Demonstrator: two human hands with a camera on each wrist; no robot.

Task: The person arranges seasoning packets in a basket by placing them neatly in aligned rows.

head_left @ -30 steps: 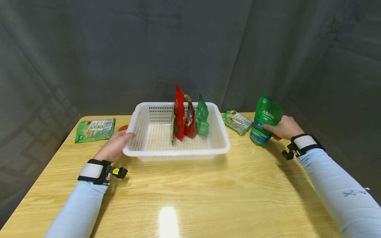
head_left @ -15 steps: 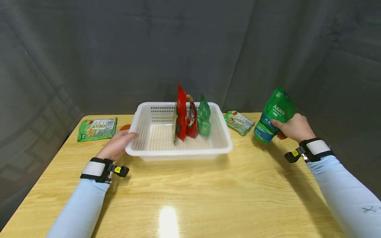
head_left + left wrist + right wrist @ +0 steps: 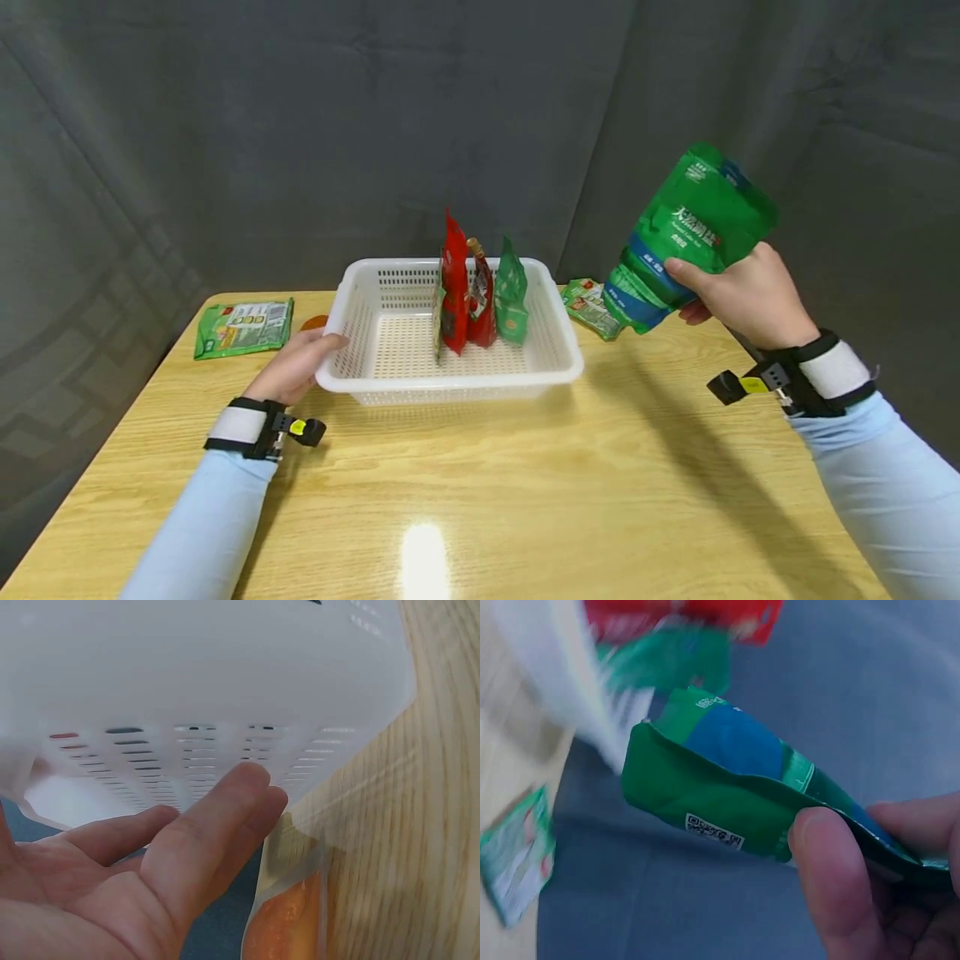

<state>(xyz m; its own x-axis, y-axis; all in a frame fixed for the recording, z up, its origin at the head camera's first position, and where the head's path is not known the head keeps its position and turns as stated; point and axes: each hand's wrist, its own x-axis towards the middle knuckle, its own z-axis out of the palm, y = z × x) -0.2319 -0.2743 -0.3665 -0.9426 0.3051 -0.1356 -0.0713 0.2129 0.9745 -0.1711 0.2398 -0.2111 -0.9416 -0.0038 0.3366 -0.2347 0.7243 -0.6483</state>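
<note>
My right hand point(image 3: 750, 296) pinches a green and blue bag of salt point(image 3: 693, 225) by its side edge, thumb on the printed front. The bag is tilted in the air, its lower end overlapping a flat green packet point(image 3: 588, 304) in the head view. My left hand point(image 3: 296, 362) grips the left rim of a white plastic basket point(image 3: 450, 383). In the left wrist view its fingers point(image 3: 217, 817) lie against the slotted outer wall. Inside the basket stand a thin packet, a red bag point(image 3: 453, 287), a dark red spouted pouch point(image 3: 481, 300) and a green bag point(image 3: 512, 296).
Another flat green packet point(image 3: 243, 327) lies at the table's back left. An orange item point(image 3: 289, 922) sits behind the left hand, partly hidden. A dark curtain point(image 3: 375, 125) hangs behind the wooden table point(image 3: 525, 500).
The right hand has lifted the salt bag off the table, first to the right, then up and nearer, tilting it further. The left hand stays at the basket's rim.
</note>
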